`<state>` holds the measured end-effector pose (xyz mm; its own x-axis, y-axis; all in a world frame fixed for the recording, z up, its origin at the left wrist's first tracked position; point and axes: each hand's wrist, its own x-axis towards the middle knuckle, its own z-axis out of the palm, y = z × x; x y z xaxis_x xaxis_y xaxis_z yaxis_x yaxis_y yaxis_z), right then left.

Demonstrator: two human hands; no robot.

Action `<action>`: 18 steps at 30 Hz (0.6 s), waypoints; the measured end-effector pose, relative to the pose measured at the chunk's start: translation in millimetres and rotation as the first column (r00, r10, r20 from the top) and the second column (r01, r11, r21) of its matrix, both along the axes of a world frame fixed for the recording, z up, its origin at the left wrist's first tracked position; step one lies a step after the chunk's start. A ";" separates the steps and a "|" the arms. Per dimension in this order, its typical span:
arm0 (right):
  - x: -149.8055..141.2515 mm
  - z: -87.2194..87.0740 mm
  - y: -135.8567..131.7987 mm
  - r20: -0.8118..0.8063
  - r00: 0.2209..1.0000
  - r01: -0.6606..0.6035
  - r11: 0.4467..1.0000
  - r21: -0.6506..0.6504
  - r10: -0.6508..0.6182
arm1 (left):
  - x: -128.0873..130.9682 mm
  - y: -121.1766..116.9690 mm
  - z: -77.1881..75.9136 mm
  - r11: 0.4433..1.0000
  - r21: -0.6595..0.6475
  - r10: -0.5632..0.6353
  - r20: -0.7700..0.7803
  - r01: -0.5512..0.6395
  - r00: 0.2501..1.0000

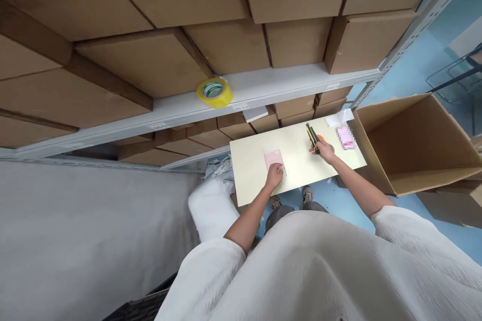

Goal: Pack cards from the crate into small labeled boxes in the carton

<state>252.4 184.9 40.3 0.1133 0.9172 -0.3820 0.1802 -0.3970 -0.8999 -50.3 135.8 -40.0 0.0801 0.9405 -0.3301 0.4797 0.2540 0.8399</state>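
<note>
My left hand is at the near edge of a flat pink packet lying on a cream-coloured tabletop. Its fingers are curled and pinched at the packet's edge, partly covering it. Further right, my right hand is closed around a black and yellow box cutter, which points away from me. A small orange thing shows just behind that hand, too hidden to name. Beyond it, a pink stack with a blurred surface lies near the table's right end, beside a white paper piece.
A yellow tape roll sits on the shelf edge ahead, below stacked cardboard boxes. A large open carton stands against the table's right end. At its left is a white bulky bag.
</note>
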 end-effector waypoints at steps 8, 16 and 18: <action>-144.4 -32.4 -43.4 -0.023 0.981 -0.193 0.974 -0.121 0.192 | -104.3 -19.4 -14.1 0.998 -0.009 0.063 -0.060 -0.064 0.996; -208.8 -54.5 -57.8 0.394 0.895 -0.147 0.972 -0.183 0.209 | -160.1 -28.6 -33.3 1.000 -0.010 0.026 -0.138 -0.028 0.990; -217.5 -58.3 -54.2 0.433 0.876 -0.143 0.971 -0.189 0.213 | -163.9 -29.0 -37.0 1.000 -0.016 0.017 -0.124 -0.019 0.992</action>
<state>35.0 130.7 -18.0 0.1444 0.8754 -0.4614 0.6290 -0.4412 -0.6401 -214.2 106.8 -77.0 0.0207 0.9357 -0.3523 0.5750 0.2771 0.7698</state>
